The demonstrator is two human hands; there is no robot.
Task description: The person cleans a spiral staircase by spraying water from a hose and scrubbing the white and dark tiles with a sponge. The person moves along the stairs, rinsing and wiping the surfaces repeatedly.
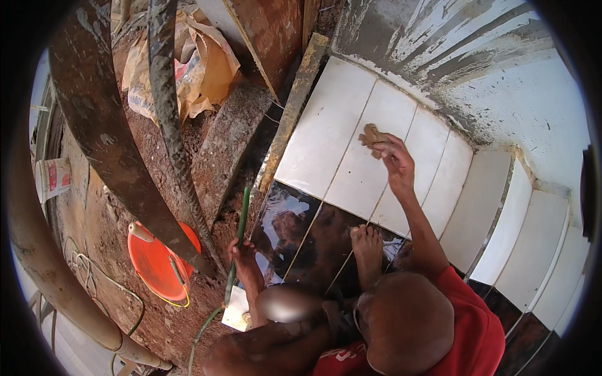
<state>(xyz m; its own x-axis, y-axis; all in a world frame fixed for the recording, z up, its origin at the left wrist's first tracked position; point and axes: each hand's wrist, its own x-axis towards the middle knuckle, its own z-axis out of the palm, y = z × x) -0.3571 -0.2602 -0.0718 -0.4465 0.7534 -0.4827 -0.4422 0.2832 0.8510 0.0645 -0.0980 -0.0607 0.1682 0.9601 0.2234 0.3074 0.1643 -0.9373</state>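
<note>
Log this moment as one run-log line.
right hand: presses brown sponge on white wall tile | left hand: grips green hose | orange bucket beside

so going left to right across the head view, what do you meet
white bucket → orange basin → left hand on the green hose → bare foot → right hand pressing a brown sponge on the white tiles

We see the right hand (394,156) pressing a brown sponge (372,136) against the white tiled riser (326,138). The left hand (243,255) grips a green hose (238,238) near the dark wet tile step (295,232). A bare foot (367,245) rests on that step. An orange bucket (153,263) sits on the dirt, well left.
</note>
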